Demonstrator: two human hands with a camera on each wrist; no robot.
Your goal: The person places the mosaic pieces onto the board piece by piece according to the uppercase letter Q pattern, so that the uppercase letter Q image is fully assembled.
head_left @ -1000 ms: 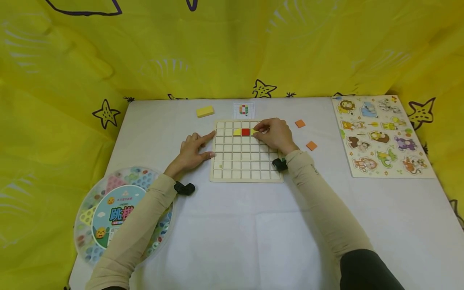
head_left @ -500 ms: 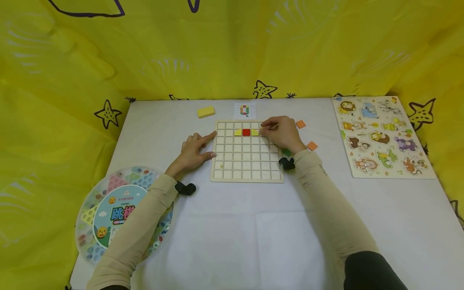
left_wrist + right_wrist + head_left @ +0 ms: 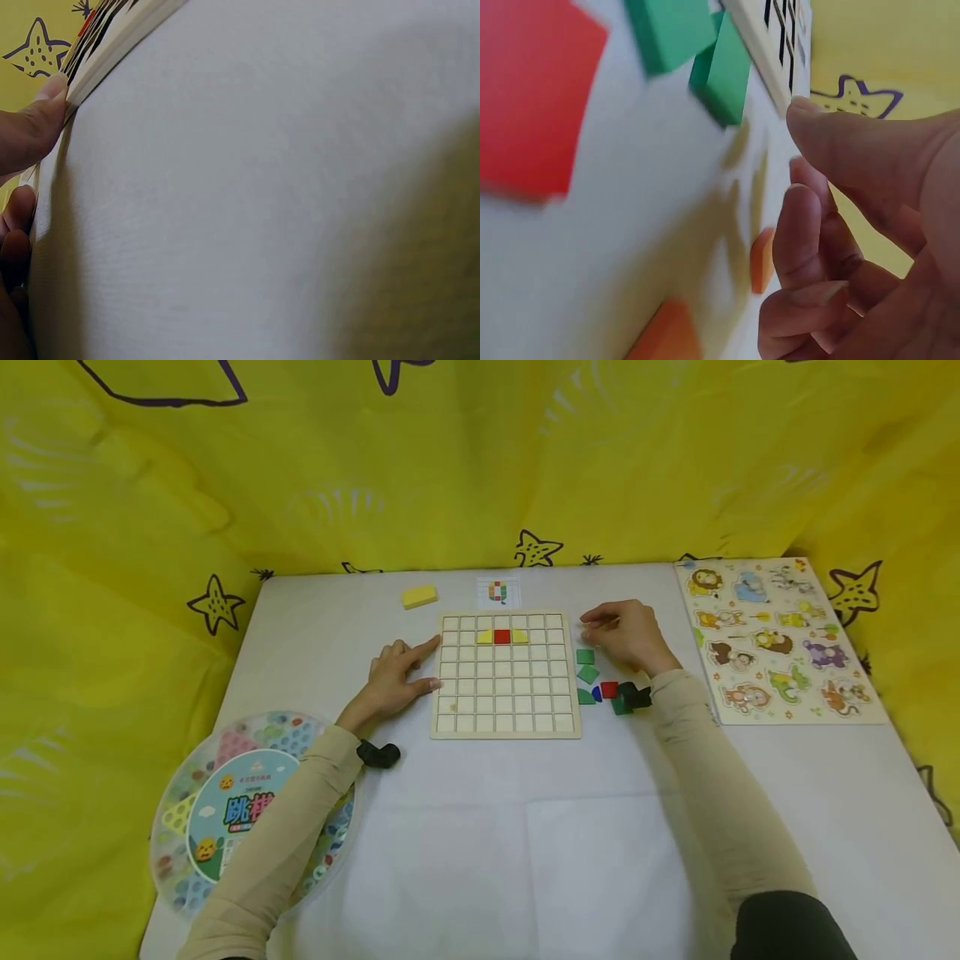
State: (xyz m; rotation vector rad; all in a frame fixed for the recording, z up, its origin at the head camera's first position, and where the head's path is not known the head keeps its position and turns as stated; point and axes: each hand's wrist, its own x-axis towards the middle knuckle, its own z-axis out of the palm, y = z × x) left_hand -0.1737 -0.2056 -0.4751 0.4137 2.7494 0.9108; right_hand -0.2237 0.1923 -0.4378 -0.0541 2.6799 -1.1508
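A wooden grid board (image 3: 506,735) lies on the white table. In its second row, a red square tile (image 3: 502,637) sits between two yellow pieces, the left one (image 3: 486,637) and the right one (image 3: 520,637). My left hand (image 3: 390,683) rests at the board's left edge, index finger and thumb touching it. Off the board's right side hovers my right hand (image 3: 628,631), thumb and fingers apart with nothing between them. Below it on the table are green pieces (image 3: 586,657), a blue piece (image 3: 597,694) and a red tile (image 3: 609,690). Orange tiles (image 3: 762,261) show beneath in the right wrist view.
Behind the board lie a small pattern card (image 3: 498,592) and a yellow block (image 3: 419,597). An animal puzzle board (image 3: 795,717) is at the right. Under my left forearm is a round game box (image 3: 161,827). Yellow cloth (image 3: 450,460) hangs behind the table.
My right hand has let go of the right yellow piece, which stays in the grid, and has moved right past the board's edge. The left hand keeps its place.
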